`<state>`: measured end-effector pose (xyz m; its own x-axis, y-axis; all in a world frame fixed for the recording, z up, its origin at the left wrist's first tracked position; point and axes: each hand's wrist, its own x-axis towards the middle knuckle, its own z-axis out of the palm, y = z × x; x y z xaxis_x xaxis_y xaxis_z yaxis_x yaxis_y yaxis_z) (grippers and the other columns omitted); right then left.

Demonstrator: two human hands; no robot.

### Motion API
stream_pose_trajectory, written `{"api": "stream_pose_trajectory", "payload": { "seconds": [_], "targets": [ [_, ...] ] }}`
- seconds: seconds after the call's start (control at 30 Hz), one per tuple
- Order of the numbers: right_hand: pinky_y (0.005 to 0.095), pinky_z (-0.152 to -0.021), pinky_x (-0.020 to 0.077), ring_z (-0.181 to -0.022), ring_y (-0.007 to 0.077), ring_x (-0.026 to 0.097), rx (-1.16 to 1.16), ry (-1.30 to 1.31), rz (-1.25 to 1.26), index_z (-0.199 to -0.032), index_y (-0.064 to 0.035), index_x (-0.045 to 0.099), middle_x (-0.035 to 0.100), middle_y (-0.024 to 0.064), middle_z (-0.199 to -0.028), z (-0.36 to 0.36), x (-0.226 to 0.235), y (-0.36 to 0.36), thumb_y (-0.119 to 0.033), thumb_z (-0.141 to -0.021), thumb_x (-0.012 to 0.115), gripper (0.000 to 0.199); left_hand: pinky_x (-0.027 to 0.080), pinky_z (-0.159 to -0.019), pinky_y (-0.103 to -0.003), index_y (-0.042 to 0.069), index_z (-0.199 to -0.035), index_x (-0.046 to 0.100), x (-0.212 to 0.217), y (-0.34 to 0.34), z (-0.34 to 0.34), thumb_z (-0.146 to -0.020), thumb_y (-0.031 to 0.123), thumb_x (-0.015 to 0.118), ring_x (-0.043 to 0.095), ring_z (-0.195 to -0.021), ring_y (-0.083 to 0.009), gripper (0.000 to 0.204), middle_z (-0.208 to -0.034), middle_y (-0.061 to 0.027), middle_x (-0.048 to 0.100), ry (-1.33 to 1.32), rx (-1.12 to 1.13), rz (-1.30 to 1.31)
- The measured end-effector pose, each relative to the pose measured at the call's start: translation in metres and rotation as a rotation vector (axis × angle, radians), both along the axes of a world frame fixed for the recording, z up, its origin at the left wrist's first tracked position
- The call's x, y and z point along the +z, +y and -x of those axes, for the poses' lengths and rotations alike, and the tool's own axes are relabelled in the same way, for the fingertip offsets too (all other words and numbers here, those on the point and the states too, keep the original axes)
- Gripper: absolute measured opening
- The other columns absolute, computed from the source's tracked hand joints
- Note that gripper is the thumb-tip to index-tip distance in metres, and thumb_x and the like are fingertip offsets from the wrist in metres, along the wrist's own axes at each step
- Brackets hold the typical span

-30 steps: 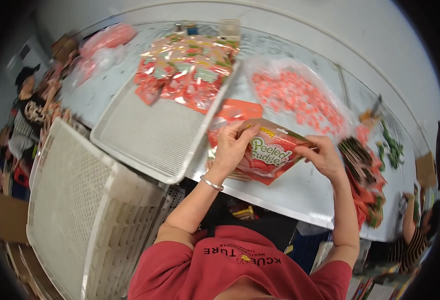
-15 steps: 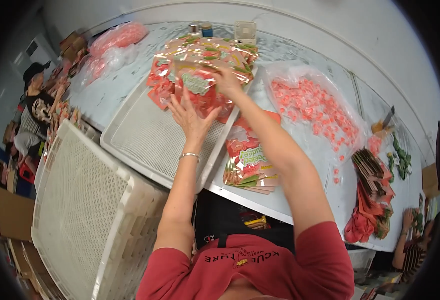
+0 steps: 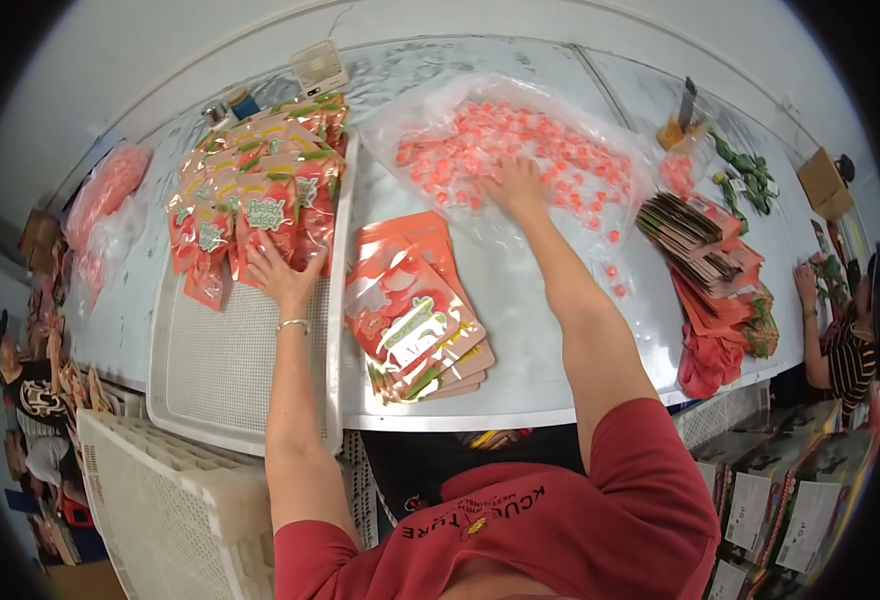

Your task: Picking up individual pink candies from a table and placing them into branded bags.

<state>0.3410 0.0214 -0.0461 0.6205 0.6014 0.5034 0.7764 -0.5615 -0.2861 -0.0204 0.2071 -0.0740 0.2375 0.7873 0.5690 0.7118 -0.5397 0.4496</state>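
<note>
My left hand [image 3: 285,278] lies with its fingers spread on the lower end of a shiny red-and-pink pouch [image 3: 265,212]. That pouch is among several overlapping filled ones heaped at the far end of a white mesh tray [image 3: 230,385]. My right hand [image 3: 520,188] reaches into a large clear plastic bag [image 3: 385,125] laid open on the table. Its fingers are apart, touching the small wrapped pink-red pieces [image 3: 570,165], and the fingertips are partly hidden among them. Between my arms lies a fanned stack of flat pouches [image 3: 420,325].
Stacked white crates [image 3: 170,500] stand below the tray at left. A small fan [image 3: 318,68] sits at the back. More flat pouches [image 3: 705,265] and green bundles [image 3: 745,175] lie at right. People work at both sides. Another pink bag [image 3: 110,200] rests far left.
My right hand has left the heaped pouches and moved right to the pink-red pieces. My left hand stays at the heap's near edge, now on a pouch. The view has swung right.
</note>
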Motion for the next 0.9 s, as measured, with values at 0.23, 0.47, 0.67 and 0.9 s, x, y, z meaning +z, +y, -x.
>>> {"api": "stream_pose_trajectory", "payload": {
  "seconds": [0.23, 0.47, 0.67, 0.9],
  "targets": [
    [0.0597, -0.090, 0.0324, -0.123, 0.0314, 0.039, 0.110, 0.071, 0.235, -0.120, -0.0159, 0.052, 0.045, 0.0105, -0.130, 0.018, -0.049, -0.087, -0.045, -0.080, 0.060, 0.050, 0.021, -0.101, -0.060, 0.017, -0.137, 0.037, 0.031, -0.020, -0.007, -0.077, 0.053, 0.061, 0.021, -0.129, -0.0478, 0.074, -0.145, -0.0193, 0.025, 0.228, 0.292, 0.064],
    [0.0637, -0.099, 0.0206, -0.132, 0.0334, 0.027, 0.206, 0.076, 0.242, -0.125, -0.0178, 0.051, 0.039, 0.0141, -0.138, 0.057, -0.029, -0.171, -0.049, -0.072, 0.068, 0.064, 0.042, -0.084, -0.040, 0.005, -0.092, 0.060, 0.066, -0.196, -0.026, -0.063, 0.026, 0.077, 0.053, -0.098, -0.0305, 0.040, -0.097, -0.0134, 0.058, 0.220, -0.605, 0.022],
    [0.0468, -0.101, 0.0336, -0.126, 0.0352, 0.037, 0.248, 0.361, -0.089, -0.122, -0.0116, 0.053, 0.042, 0.0149, -0.134, 0.058, -0.016, -0.217, -0.029, -0.073, 0.073, 0.055, 0.050, -0.073, -0.038, -0.002, -0.095, 0.060, 0.042, -0.250, -0.007, -0.075, -0.004, 0.062, 0.061, -0.086, -0.0349, 0.020, -0.101, -0.0181, 0.060, 0.111, -0.802, 0.039],
    [0.0412, -0.093, 0.0397, -0.112, 0.0310, 0.049, 0.669, 0.153, -0.350, -0.104, -0.0072, 0.062, 0.051, 0.0134, -0.122, 0.162, 0.035, -0.191, -0.003, -0.069, 0.068, 0.036, 0.047, -0.056, -0.037, -0.001, -0.075, 0.062, 0.068, -0.237, -0.013, -0.072, 0.008, 0.071, 0.060, -0.063, -0.0328, 0.014, -0.068, -0.0164, 0.061, 0.179, -0.578, 0.304]
  ]
}}
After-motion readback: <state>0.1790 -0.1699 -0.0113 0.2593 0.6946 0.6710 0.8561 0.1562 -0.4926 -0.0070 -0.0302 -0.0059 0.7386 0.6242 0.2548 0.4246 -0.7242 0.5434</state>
